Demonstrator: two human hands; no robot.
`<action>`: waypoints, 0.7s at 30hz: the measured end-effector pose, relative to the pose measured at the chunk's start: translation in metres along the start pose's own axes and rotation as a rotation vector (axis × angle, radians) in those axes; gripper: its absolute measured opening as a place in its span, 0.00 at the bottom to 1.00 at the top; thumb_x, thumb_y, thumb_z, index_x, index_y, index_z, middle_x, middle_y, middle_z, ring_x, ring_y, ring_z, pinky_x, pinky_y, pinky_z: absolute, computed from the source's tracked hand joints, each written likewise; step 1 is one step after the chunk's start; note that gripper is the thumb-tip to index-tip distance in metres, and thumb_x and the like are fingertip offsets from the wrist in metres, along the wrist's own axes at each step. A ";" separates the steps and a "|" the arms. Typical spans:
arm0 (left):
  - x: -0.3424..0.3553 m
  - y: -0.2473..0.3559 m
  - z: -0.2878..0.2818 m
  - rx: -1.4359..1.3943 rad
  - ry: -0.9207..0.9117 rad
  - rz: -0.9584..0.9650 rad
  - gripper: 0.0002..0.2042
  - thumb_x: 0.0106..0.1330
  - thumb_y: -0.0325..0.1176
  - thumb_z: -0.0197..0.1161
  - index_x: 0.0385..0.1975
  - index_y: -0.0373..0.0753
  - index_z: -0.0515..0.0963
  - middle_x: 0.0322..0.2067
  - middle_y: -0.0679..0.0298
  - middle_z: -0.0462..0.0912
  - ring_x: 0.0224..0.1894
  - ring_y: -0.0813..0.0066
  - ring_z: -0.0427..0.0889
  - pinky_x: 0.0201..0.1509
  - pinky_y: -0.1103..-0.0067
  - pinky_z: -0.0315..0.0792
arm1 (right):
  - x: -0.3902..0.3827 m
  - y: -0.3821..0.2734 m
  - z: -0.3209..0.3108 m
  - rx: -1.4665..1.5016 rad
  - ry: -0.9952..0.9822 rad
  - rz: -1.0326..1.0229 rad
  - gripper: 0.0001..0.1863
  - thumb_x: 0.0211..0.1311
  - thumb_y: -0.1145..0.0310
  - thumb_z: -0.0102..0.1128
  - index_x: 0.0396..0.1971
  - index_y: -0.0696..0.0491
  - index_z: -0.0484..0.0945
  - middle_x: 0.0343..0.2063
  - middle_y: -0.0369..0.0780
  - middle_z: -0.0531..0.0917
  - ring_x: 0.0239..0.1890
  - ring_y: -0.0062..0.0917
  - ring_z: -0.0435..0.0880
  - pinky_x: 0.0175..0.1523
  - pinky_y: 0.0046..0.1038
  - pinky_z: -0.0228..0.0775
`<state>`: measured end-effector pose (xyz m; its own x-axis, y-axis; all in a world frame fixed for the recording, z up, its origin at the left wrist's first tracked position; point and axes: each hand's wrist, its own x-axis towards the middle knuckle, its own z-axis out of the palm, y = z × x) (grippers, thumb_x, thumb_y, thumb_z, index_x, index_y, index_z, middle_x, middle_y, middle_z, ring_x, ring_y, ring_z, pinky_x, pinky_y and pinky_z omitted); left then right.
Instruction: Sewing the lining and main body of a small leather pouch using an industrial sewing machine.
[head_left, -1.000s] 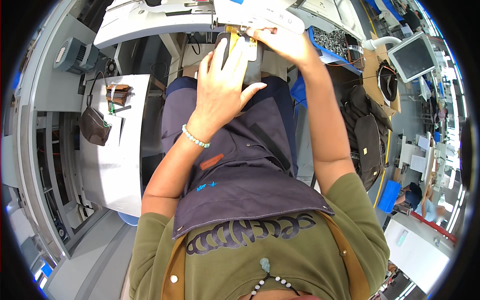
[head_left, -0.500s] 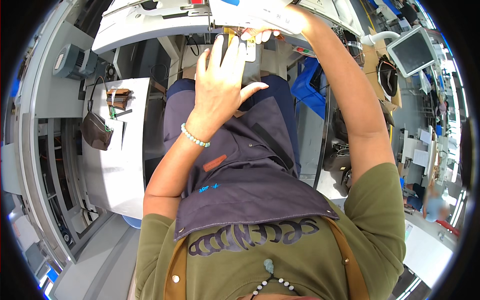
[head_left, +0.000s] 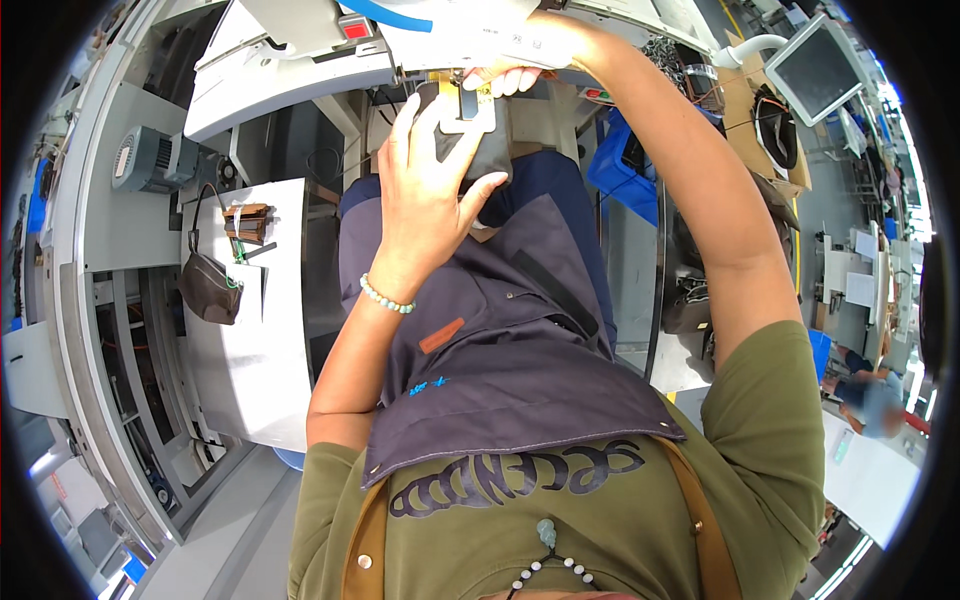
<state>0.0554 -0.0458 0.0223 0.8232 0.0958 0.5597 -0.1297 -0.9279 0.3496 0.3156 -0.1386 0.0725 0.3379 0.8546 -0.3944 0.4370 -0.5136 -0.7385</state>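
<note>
A dark, soft, leather-like piece (head_left: 492, 160) lies under the head of a white sewing machine (head_left: 480, 40), above my lap. A pale plate with a dark slot (head_left: 484, 122) rests on it, beside a yellow part at the needle area. My left hand (head_left: 425, 190) lies over the near left of the dark piece, fingers spread and thumb stretched out, its fingertips touching the piece and plate. At the plate's far edge is my right hand (head_left: 505, 80), fingers bent together; what they pinch is too small to tell. The machine head partly covers that hand.
On the left, a white side table (head_left: 250, 370) bears a small dark brown bag (head_left: 210, 285) and a bundle of brown strips (head_left: 247, 223). Right of my knees stands a blue bin (head_left: 622, 170). A monitor (head_left: 817, 82) is mounted at the far right, and dark bags lie below my right arm.
My left hand has drawn back slightly toward me, uncovering more of the plate and dark piece. The right hand stays near the needle area. The whole view has shifted a little.
</note>
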 end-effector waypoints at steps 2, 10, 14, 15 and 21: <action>0.003 0.002 0.001 0.037 0.023 -0.002 0.30 0.62 0.48 0.72 0.64 0.48 0.77 0.66 0.53 0.69 0.71 0.46 0.61 0.71 0.57 0.58 | -0.001 0.002 0.002 0.016 0.006 -0.004 0.17 0.64 0.55 0.70 0.44 0.51 0.87 0.25 0.30 0.83 0.23 0.11 0.73 0.25 0.20 0.64; 0.007 0.000 0.004 0.020 0.035 0.010 0.28 0.62 0.46 0.72 0.61 0.45 0.78 0.64 0.52 0.71 0.71 0.47 0.62 0.71 0.58 0.60 | 0.000 0.006 0.004 0.053 0.025 -0.022 0.16 0.65 0.54 0.69 0.44 0.51 0.87 0.24 0.30 0.82 0.22 0.11 0.72 0.24 0.20 0.63; 0.006 -0.007 0.004 -0.158 0.032 -0.025 0.25 0.65 0.40 0.70 0.61 0.43 0.79 0.65 0.50 0.71 0.71 0.46 0.62 0.73 0.58 0.58 | 0.001 0.003 -0.001 0.025 0.011 -0.035 0.16 0.65 0.54 0.69 0.43 0.51 0.86 0.24 0.30 0.82 0.22 0.11 0.72 0.24 0.20 0.63; 0.006 -0.009 0.005 -0.146 -0.007 -0.011 0.25 0.65 0.40 0.70 0.61 0.43 0.79 0.65 0.50 0.71 0.71 0.46 0.62 0.73 0.58 0.58 | 0.002 0.002 -0.002 0.020 0.007 -0.039 0.16 0.65 0.54 0.69 0.43 0.51 0.86 0.24 0.30 0.82 0.22 0.11 0.72 0.24 0.20 0.63; 0.011 -0.015 0.015 -0.257 -0.018 -0.005 0.20 0.67 0.36 0.66 0.57 0.36 0.79 0.67 0.48 0.66 0.71 0.43 0.58 0.74 0.57 0.56 | -0.001 -0.001 -0.006 0.009 0.001 -0.044 0.16 0.65 0.54 0.69 0.43 0.51 0.86 0.23 0.30 0.81 0.22 0.11 0.72 0.24 0.19 0.62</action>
<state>0.0743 -0.0363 0.0119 0.8336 0.0915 0.5448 -0.2601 -0.8051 0.5331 0.3195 -0.1391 0.0771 0.3197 0.8761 -0.3609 0.4437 -0.4750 -0.7600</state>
